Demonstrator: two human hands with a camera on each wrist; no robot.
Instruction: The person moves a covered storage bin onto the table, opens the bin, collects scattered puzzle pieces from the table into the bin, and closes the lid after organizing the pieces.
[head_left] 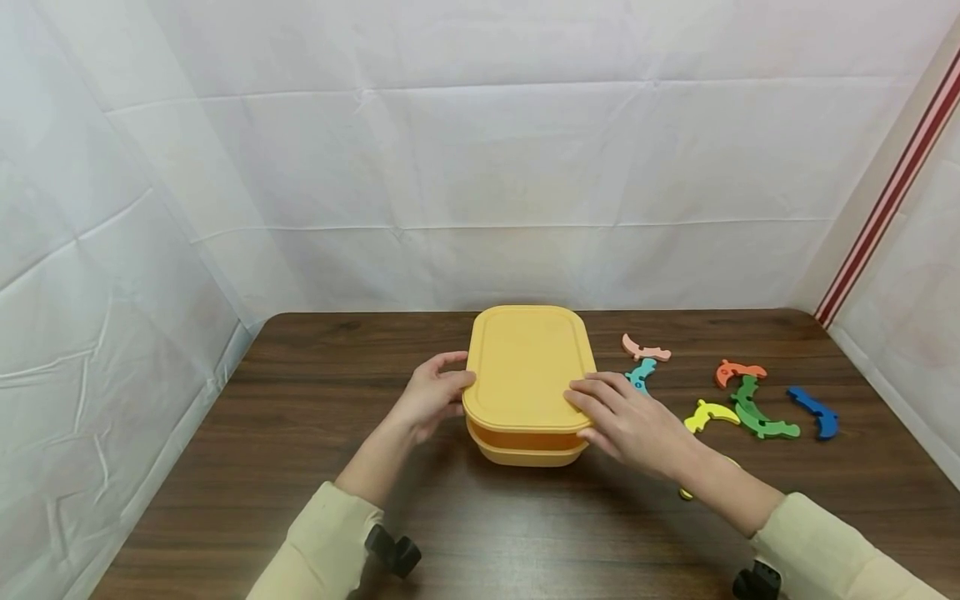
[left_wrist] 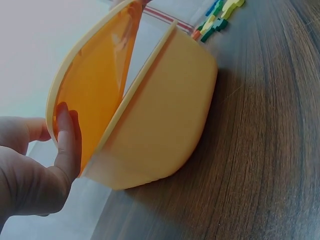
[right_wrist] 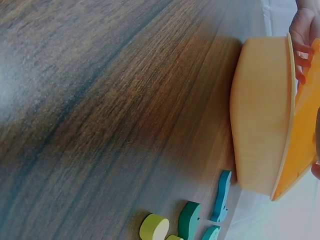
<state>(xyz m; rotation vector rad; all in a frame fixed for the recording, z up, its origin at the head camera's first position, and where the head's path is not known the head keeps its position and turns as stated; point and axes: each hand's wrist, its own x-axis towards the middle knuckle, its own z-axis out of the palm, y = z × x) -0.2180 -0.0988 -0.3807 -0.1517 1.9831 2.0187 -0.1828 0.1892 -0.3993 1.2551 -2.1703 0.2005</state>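
A yellow lid [head_left: 528, 362] is held tilted over a matching plastic box [head_left: 525, 457], its near edge raised so a gap shows at the front. My left hand [head_left: 429, 397] pinches the lid's left edge; in the left wrist view the fingers [left_wrist: 67, 137] lie on its underside. At the right edge, my right hand [head_left: 633, 423] grips the lid with fingers on top and thumb low at the side. Seen from the left wrist, the box [left_wrist: 162, 107] stands on the table, and the lid's far side meets its rim.
Small animal-shaped pieces lie right of the box on the dark wooden table [head_left: 315, 442]: pink [head_left: 648, 352], light blue [head_left: 640, 374], orange [head_left: 738, 372], green [head_left: 763, 423], blue [head_left: 816, 412] and yellow [head_left: 711, 413]. My right forearm partly hides another yellow piece [head_left: 686, 494]. White sheeting [head_left: 495, 167] hangs behind.
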